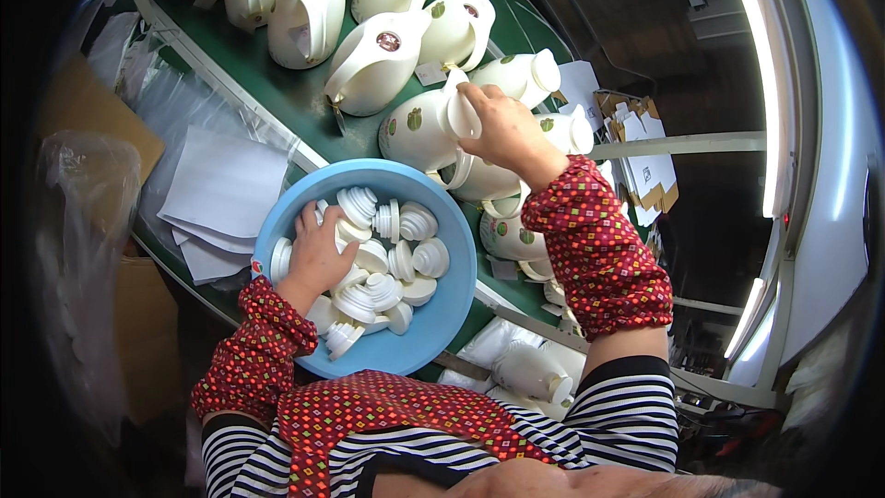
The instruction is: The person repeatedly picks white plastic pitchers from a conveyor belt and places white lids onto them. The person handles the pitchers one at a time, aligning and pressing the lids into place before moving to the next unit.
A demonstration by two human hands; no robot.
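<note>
A blue basin [458, 249] full of white ridged stoppers [430, 257] stands in front of me. My left hand [320, 254] reaches into its left side, fingers spread and touching the stoppers; its fingertips are partly hidden among them. My right hand [507, 132] grips the mouth of a cream-white vacuum jug [412, 129] with a printed flower pattern. This jug leans, its open mouth toward the right, just beyond the basin. Other jugs crowd around it, and their handles partly overlap.
Lidded jugs [377, 53] stand in rows on the green conveyor belt [241, 56], which has a pale metal edge. White sheets [226, 189] and clear plastic bags lie at left, near cardboard. Another jug [530, 372] lies at lower right. Flattened boxes [643, 143] are stacked at right.
</note>
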